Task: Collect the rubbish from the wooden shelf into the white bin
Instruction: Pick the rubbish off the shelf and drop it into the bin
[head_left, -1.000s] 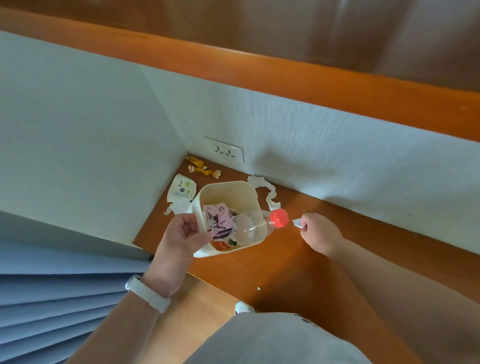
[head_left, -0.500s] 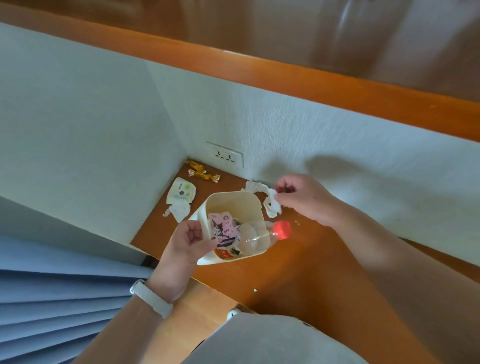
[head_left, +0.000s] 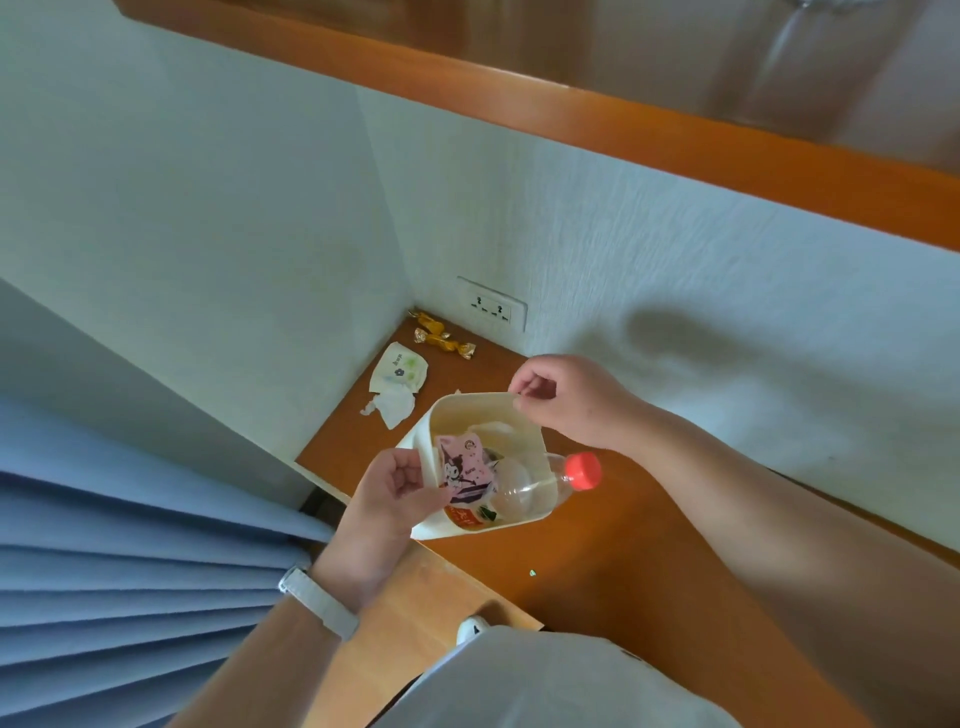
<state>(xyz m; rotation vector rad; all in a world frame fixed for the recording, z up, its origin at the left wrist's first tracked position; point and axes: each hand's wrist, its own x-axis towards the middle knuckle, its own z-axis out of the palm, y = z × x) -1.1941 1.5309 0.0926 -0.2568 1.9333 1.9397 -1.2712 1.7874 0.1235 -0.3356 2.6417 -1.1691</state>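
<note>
Shifted over the white bin (head_left: 467, 410), held by the left grip (head_left: 395, 493), the right grip (head_left: 566, 400) is curled, contents indiscernible; remaining tissue (head_left: 395, 406), judged light and limp, is best pinched centrally.

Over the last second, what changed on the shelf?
The right hand took the white paper strip from behind the white bin and carried it over the rim; it now lies inside. The left hand still grips the bin; bottle, gold wrappers and tissue packet stayed.
</note>
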